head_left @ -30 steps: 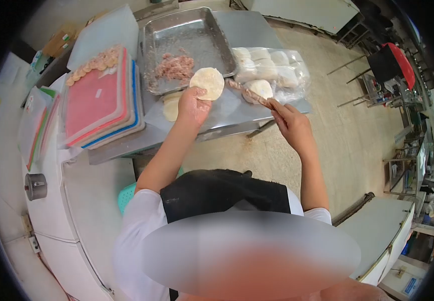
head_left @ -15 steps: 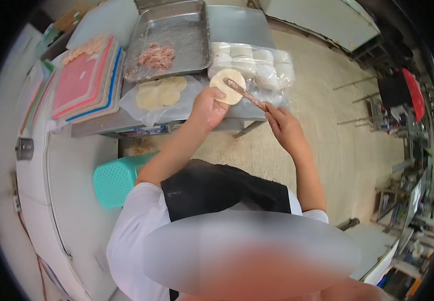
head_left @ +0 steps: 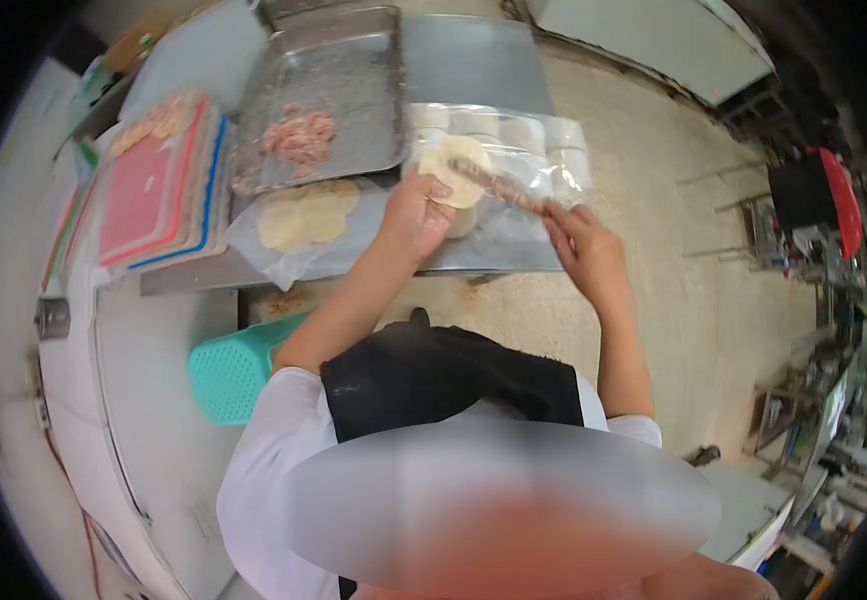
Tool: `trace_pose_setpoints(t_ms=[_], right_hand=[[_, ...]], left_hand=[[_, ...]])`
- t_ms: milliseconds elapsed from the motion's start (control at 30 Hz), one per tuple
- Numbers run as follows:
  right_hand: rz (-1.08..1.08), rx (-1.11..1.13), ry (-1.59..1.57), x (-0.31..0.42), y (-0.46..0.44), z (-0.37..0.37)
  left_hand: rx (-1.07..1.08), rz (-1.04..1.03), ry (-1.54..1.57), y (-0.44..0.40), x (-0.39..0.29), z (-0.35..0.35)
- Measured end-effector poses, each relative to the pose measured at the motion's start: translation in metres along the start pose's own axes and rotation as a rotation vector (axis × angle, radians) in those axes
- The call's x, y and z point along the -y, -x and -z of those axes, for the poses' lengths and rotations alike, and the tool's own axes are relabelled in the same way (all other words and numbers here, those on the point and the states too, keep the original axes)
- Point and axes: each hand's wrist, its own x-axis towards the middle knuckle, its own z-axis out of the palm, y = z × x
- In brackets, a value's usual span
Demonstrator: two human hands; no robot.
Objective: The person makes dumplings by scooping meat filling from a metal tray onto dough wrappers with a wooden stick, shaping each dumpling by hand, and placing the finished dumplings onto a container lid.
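Observation:
My left hand [head_left: 418,222] pinches a round dough wrapper [head_left: 455,191] at its lower left edge, holding it above the table. In my right hand [head_left: 589,252] is a narrow spatula [head_left: 509,193] smeared with meat filling, its tip on the middle of the wrapper. Pink minced meat [head_left: 300,136] lies in a metal tray [head_left: 361,95] behind my left hand. Left of that hand, several flat wrappers [head_left: 303,217] overlap on a plastic sheet. Just behind the held wrapper are pale round stacks [head_left: 515,132] in clear plastic; whether they are also wrappers I cannot tell.
Stacked trays with pink and blue rims [head_left: 143,205] stand at the table's left end, with small pale pieces [head_left: 156,124] on top. A turquoise perforated stool or basket [head_left: 228,380] is below the table. A red-and-black seat [head_left: 815,205] stands to the right.
My view has shifted slightly, so the table's things sit a little lower and further left. The spatula is still on the wrapper, whose edge now looks more uneven. Both hands keep their hold.

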Motion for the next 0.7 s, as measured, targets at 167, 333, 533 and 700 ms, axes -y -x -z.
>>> trace_pose_setpoints(t_ms=[167,333,533,700], right_hand=[[0.025,-0.134,-0.059,-0.026,0.002,0.022],[-0.164,-0.056,0.057,-0.108,0.012,0.057],[-0.226,-0.232,0.156,-0.222,0.04,0.149],[-0.22,-0.228,0.161,-0.32,0.053,0.209]], left_hand=[[0.058,0.039,0.005,-0.045,0.033,-0.033],[0.187,0.177,-0.005,-0.091,0.107,-0.089],[0.229,0.215,0.119,-0.159,0.248,-0.165],[0.217,0.377,0.062,-0.196,0.34,-0.238]])
